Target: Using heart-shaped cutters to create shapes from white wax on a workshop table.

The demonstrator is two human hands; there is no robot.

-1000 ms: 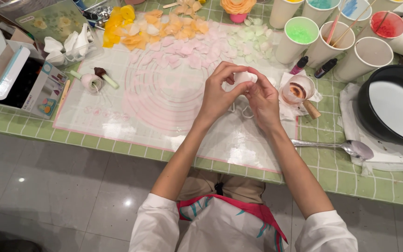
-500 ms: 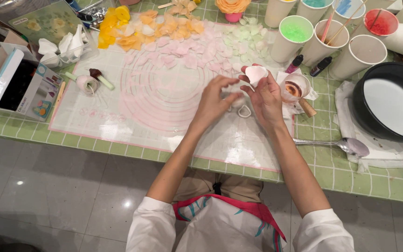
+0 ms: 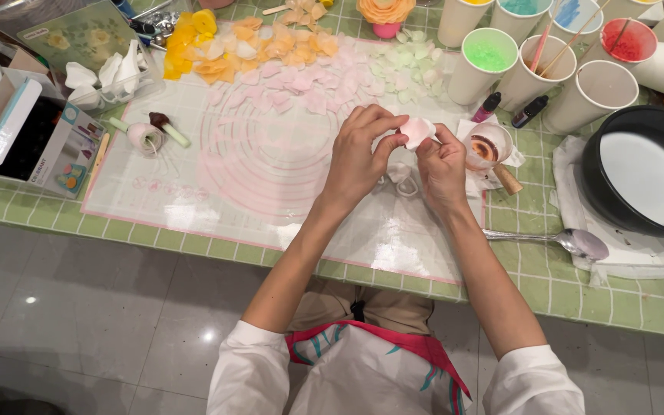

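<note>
Both hands meet above a translucent baking mat [image 3: 194,192] with pink circle markings. My left hand [image 3: 359,150] and my right hand [image 3: 441,165] pinch a small pale pink petal-shaped piece [image 3: 416,131] between their fingertips. Beyond the hands, rows of yellow, orange [image 3: 217,54], pink [image 3: 301,96] and pale green petals [image 3: 401,65] lie across the far part of the mat. A small clear cup with brown liquid [image 3: 486,146] stands just right of my right hand.
Several paper cups of coloured contents [image 3: 486,61] line the back right. A black round pan [image 3: 643,173] sits at right on white paper, a metal spoon [image 3: 570,240] in front of it. A box [image 3: 32,138] and white tools [image 3: 147,134] lie at left.
The hands have shifted slightly toward the far right of the mat and lifted the pink piece, which now shows more clearly between the fingertips.
</note>
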